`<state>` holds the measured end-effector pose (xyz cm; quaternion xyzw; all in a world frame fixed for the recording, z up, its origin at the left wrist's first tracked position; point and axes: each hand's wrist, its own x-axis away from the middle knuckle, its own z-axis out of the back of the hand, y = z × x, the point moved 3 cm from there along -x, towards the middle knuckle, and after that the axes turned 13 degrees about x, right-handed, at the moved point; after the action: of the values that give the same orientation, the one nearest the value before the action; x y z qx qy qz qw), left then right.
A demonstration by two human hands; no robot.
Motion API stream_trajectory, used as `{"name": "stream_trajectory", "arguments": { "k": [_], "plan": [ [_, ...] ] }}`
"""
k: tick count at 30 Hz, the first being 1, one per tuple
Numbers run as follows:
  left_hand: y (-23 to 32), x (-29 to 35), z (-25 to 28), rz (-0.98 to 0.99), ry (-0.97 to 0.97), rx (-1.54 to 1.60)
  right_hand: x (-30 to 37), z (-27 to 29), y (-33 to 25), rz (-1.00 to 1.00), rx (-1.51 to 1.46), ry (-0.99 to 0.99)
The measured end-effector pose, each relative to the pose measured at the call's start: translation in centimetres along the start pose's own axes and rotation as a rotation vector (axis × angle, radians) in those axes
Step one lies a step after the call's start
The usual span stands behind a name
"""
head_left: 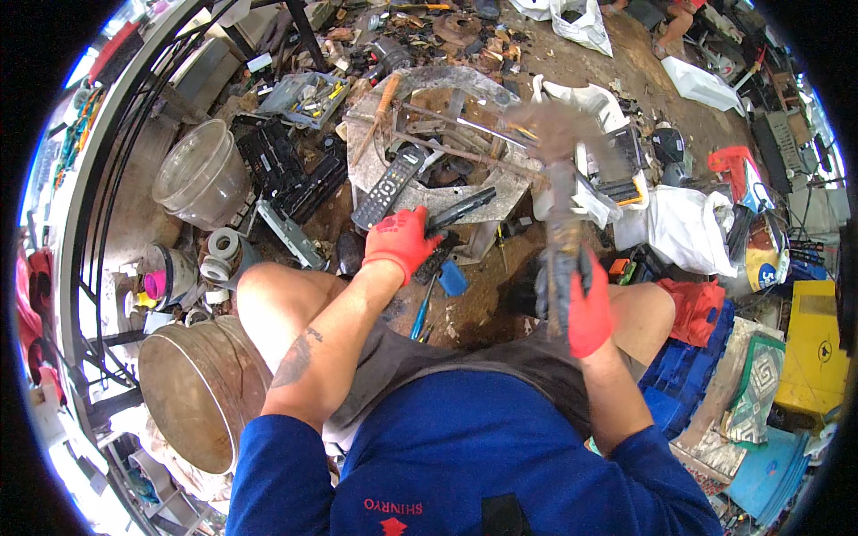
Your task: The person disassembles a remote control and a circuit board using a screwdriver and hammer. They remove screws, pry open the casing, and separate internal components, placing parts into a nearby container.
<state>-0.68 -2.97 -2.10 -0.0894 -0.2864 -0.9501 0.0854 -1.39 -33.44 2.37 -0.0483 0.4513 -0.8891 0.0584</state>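
My left hand point(400, 243), in a red glove, is closed on a slim black plastic piece point(462, 207), resting it at the near edge of a battered grey metal frame point(368, 121). Just beyond its fingers, a black remote control point(391, 188) lies on that frame. My right hand point(583, 302), gloved in red and black, grips the handle of a hammer point(561, 237). The raised hammer head is smeared by motion. Below the frame, between my knees, are a blue plastic piece point(453, 279) and a blue-handled tool point(424, 308).
A clear bucket point(204, 174) and a large dirty bucket point(174, 397) stand at left. A wooden-handled tool point(384, 109) leans on the frame. White plastic bags point(688, 228) and a yellow case point(815, 348) are at right. Scrap litters the far floor; another person's foot point(661, 49) shows there.
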Motion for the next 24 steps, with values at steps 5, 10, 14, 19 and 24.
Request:
{"name": "stream_trajectory", "arguments": {
  "k": [5, 10, 14, 19, 24],
  "plan": [
    [0.8, -0.1, 0.1, 0.026, -0.044, -0.015, 0.9, -4.3, 3.9, -0.186, 0.205, -0.262],
    [-0.6, -0.1, -0.4, -0.013, 0.028, -0.034, 0.0, 0.7, -3.2, -0.048, 0.099, -0.105],
    [-0.6, 0.1, -0.5, 0.010, 0.008, -0.036, 0.3, 4.5, -9.3, 0.181, -0.444, -0.148],
    [0.8, -0.3, 0.0, -0.002, -0.021, -0.014, 0.3, -1.7, 1.5, 0.100, 0.373, 0.030],
    [-0.5, 1.2, -3.8, -0.211, 0.017, -0.164, -0.6, -2.7, 0.9, -0.045, 0.225, -0.107]
  ]
}}
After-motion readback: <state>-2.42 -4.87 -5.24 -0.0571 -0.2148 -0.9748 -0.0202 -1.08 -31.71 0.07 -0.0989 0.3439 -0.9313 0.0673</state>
